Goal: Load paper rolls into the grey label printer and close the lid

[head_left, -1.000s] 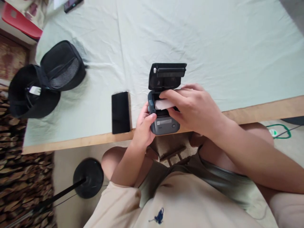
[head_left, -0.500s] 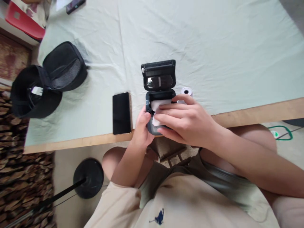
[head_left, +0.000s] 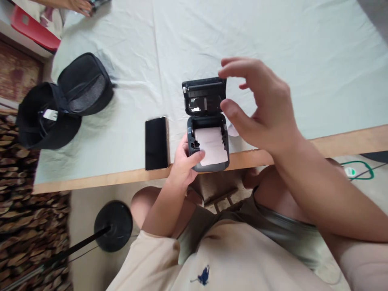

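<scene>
My left hand [head_left: 183, 163] grips a small black portable label printer [head_left: 214, 168] at the table's front edge, with the thumb pressing on the white paper [head_left: 211, 144] that lies across its opening. The printer's hinged lid [head_left: 205, 85] stands open, tilted back, showing a roller and a clear window. My right hand [head_left: 265, 103] is raised at the lid's right side, thumb and fingers apart, nothing between them. Its fingertips overlap the lid's right edge in view; whether they touch it I cannot tell. Behind that hand a white paper roll [head_left: 233, 130] is mostly hidden.
Left of the printer lies a dark-screened phone [head_left: 156, 143]. An open black case [head_left: 50, 139] with a white plug inside stands farther left. Another person's hand [head_left: 80, 5] is on a dark object at the top left. A round black stand base [head_left: 112, 226] rests on the floor.
My right hand has lifted off the paper and moved up and right beside the lid, uncovering the paper. My left thumb has moved onto the paper. Another person's hand has appeared at the top left.
</scene>
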Demonstrator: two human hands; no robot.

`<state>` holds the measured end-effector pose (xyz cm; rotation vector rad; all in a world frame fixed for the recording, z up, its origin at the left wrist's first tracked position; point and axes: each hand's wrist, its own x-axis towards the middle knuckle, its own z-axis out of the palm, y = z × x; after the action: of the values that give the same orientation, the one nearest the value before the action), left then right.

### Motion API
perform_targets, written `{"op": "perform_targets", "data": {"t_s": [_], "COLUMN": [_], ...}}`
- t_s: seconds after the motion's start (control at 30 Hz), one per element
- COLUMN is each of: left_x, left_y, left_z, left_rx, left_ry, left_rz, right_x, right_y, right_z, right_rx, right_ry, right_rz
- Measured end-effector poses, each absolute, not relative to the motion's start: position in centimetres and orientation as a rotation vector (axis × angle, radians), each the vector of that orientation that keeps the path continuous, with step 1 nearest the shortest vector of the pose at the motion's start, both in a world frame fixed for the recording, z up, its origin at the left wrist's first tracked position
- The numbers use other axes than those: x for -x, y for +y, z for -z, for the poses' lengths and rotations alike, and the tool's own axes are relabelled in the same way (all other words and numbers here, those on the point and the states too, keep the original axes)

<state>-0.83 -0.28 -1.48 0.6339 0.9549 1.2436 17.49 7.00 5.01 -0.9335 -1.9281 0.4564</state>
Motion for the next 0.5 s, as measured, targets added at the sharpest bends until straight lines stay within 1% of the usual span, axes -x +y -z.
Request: {"op": "perform_targets", "data": {"t_s": [0.13,0.23,0.33,0.5], "left_x": [1.0,1.0,1.0,0.8], "left_y": [-0.4,-0.5,-0.6,-0.6], "left_z": [1.6,1.6,1.4,0.7], "left_rx": [-0.658,-0.645,-0.599,-0.496], "left_ry": [0.98,0.999,0.995,0.837], "left_rz": [-1.24,-1.239,-1.231,-1.283], "right_x": [-17.4,-17.3,-17.2,-17.0], "right_y": [7.5,7.4,7.2,6.9], "right_z": [-4.9,-4.5,-3.9,-3.2], "right_rx": [0.956,0.951,0.917,0.88], "right_ry": [-1.894,-1.896,-2.056,-2.268], "right_rz": [-0.709,-0.728,-0.725,-0.856]}}
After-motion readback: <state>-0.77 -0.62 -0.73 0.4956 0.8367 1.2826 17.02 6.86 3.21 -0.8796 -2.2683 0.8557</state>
